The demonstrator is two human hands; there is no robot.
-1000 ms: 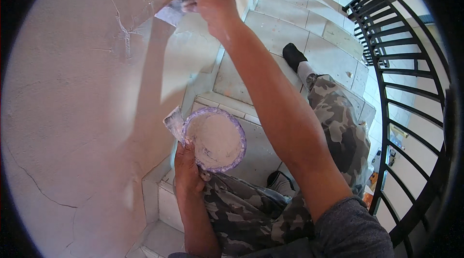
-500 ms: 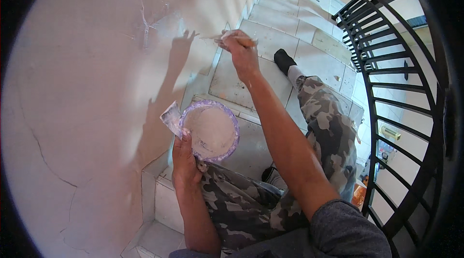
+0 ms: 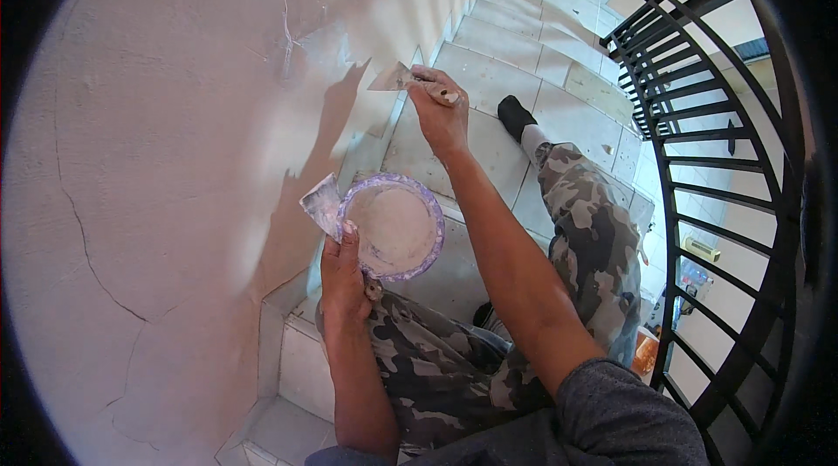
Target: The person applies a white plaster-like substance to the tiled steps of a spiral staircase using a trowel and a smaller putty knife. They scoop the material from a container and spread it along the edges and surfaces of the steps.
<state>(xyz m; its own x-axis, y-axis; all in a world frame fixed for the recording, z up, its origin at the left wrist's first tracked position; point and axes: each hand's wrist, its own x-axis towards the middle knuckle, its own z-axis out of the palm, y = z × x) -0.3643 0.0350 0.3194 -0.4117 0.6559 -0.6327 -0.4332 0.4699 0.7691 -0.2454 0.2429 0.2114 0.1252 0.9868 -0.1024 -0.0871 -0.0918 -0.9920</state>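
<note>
My left hand (image 3: 346, 278) is closed at the left rim of a round, purple-edged tub (image 3: 438, 235), its thumb up on the side. Whitish, paste-like filler (image 3: 394, 226) lies inside the tub. The same hand also grips a putty knife (image 3: 322, 204), whose smeared blade sticks up beside the tub and whose handle end shows below. Farther forward, my right hand (image 3: 443, 113) is wrapped round the handle of a second putty knife (image 3: 393, 78). Its blade points left at the wall, and I cannot tell whether it touches.
The pinkish wall (image 3: 157, 161) on the left carries a long crack (image 3: 85, 243) and whitish patches (image 3: 321, 43). Pale tiled stairs (image 3: 489, 73) lie ahead, with my legs (image 3: 594, 222) across them. A black metal railing (image 3: 720, 156) curves along the right.
The right putty knife has turned from edge-on, so its blade face now shows. My right hand has shifted slightly. The tub and left hand sit a little farther right in view.
</note>
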